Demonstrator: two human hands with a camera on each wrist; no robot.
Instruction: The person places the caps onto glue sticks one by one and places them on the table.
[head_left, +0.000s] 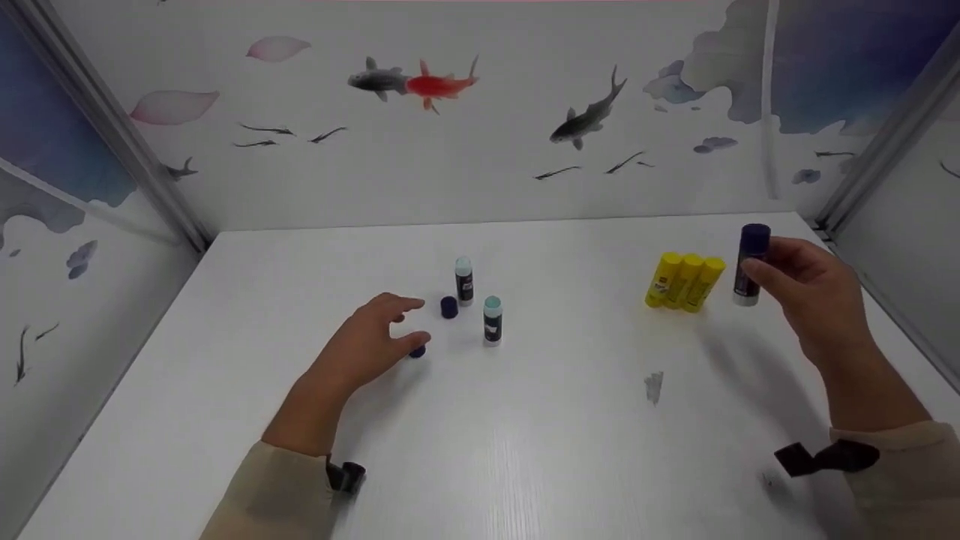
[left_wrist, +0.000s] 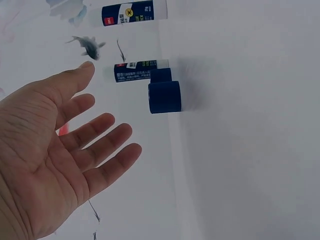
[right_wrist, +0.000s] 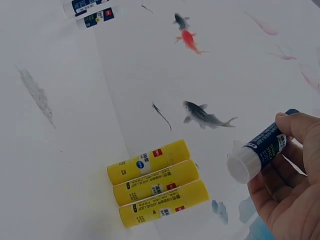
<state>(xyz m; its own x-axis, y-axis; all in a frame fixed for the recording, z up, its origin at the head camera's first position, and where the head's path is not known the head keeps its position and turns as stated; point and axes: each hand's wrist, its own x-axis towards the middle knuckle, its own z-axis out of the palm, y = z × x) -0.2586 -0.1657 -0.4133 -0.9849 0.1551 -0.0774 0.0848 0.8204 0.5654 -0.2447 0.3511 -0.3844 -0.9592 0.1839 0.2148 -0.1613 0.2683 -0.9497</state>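
Note:
Between its thumb and fingers my right hand point(head_left: 821, 296) holds a capped dark blue glue stick point(head_left: 752, 262) upright, just right of three yellow glue sticks point(head_left: 684, 282) standing side by side. In the right wrist view the held stick's white base point(right_wrist: 244, 166) faces the camera. My left hand point(head_left: 367, 341) hovers with fingers apart and nothing between them. One blue cap point(head_left: 418, 351) is partly hidden behind its thumb; another blue cap point(head_left: 449, 307) stands farther back. Two uncapped blue glue sticks, the rear one point(head_left: 464, 282) and the front one point(head_left: 492, 321), stand upright right of the caps.
The white table point(head_left: 510, 435) has a grey smudge point(head_left: 654, 387) in front of the yellow sticks. A back wall point(head_left: 495, 180) painted with fish and side panels enclose the table. Dark wrist devices sit at both sleeves.

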